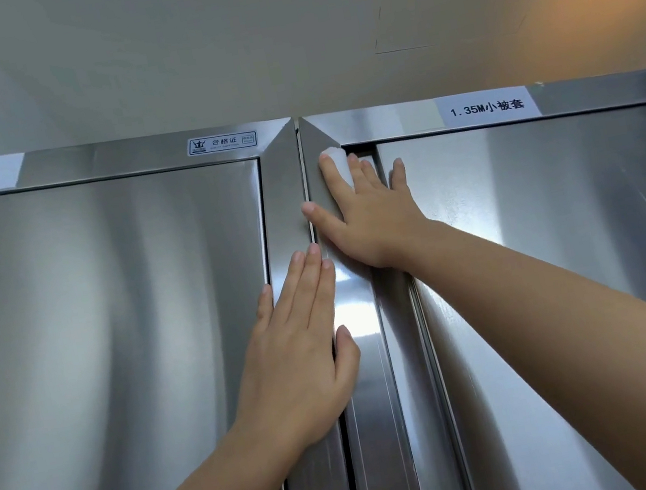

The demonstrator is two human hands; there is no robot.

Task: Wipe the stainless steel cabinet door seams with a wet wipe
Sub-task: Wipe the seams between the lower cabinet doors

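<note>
A: One wet wipe (pixel 338 165), white, bunched small, pinned under the right hand (pixel 367 211) fingers, top corner of the right cabinet door (pixel 548 249) seam.
B: Grip?
A: Fingers spread flat, pressing it on steel.
B: Left hand (pixel 302 359)?
A: Flat, holding nothing, on the left door (pixel 112 323) frame beside the middle gap (pixel 352 475).

I observed both bare forearms raised and extended forward. The left hand (pixel 300 351) lay flat, fingers together and straight, thumb out to the side. The right hand (pixel 367 211) reached higher (palm down, fingers spread), thumb angled leftward, its wrist slightly bent.
</note>
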